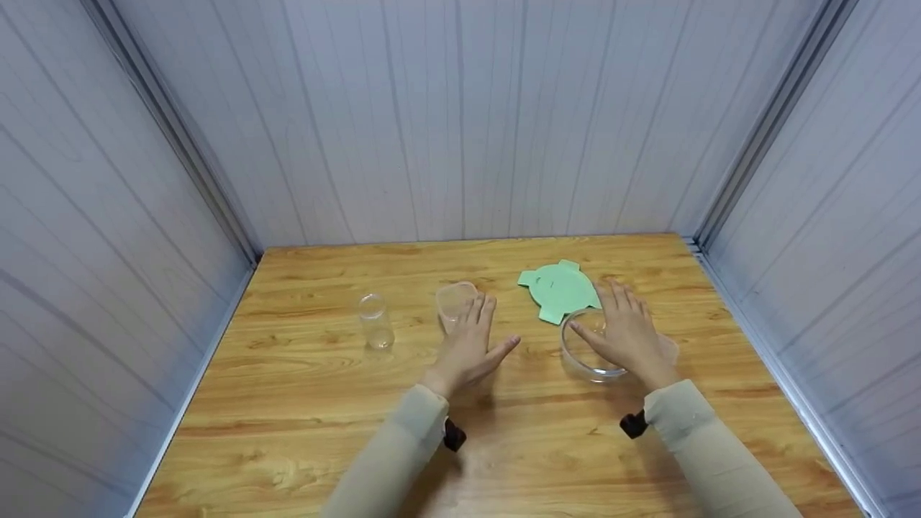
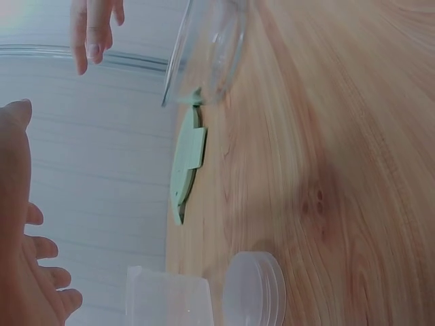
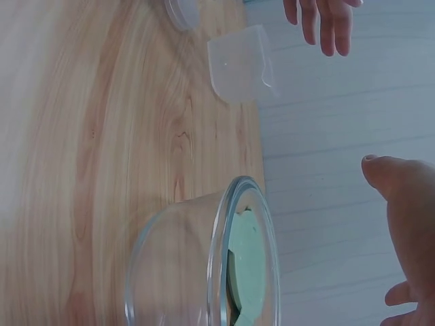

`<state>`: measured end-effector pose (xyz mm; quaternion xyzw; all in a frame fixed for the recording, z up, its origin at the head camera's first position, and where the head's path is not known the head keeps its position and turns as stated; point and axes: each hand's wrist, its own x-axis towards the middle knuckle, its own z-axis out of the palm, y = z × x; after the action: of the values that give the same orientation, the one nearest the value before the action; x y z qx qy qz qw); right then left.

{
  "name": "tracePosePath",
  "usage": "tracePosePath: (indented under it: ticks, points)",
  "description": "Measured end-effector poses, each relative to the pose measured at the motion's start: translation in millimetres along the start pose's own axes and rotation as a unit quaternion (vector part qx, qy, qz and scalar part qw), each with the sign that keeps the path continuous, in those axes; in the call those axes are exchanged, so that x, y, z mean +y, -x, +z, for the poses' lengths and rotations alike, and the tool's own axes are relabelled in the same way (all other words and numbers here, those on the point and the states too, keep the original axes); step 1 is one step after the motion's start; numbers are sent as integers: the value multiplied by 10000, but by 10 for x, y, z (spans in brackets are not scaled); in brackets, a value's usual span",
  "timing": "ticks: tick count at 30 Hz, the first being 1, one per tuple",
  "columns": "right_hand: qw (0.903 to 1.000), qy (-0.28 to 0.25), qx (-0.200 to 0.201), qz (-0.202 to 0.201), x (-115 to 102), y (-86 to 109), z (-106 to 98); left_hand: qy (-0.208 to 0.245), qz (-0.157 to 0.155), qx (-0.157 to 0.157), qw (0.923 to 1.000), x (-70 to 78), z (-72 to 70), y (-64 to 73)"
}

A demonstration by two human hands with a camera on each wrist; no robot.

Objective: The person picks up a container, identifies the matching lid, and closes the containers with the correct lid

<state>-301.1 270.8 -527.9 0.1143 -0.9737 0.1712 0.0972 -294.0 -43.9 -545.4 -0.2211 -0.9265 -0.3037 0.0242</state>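
My left hand (image 1: 468, 349) hovers flat over the table with fingers extended and thumb spread, holding nothing. Its fingertips overlap a translucent plastic container (image 1: 455, 301) in the head view. A round translucent piece (image 2: 255, 291) sits near that container in the left wrist view; my left hand hides it from the head camera. My right hand (image 1: 629, 334), fingers also stretched out, is above a round clear glass bowl (image 1: 586, 368) and covers part of it. Just behind the bowl lies a green round lid (image 1: 561, 288) with side tabs, seen through the glass in the right wrist view.
A clear cylindrical jar (image 1: 376, 325) stands to the left of my left hand. Part of a pale translucent piece (image 1: 669, 350) shows beside my right hand. White panel walls (image 1: 460, 122) enclose the wooden table (image 1: 288, 432) at the back and both sides.
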Motion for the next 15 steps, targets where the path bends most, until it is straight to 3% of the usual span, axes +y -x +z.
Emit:
tracePosePath:
  ticks: [15]
  points:
    - [9997,-229,-63,21,124,42,-23,416,16,-57,9991,48,58,-14]
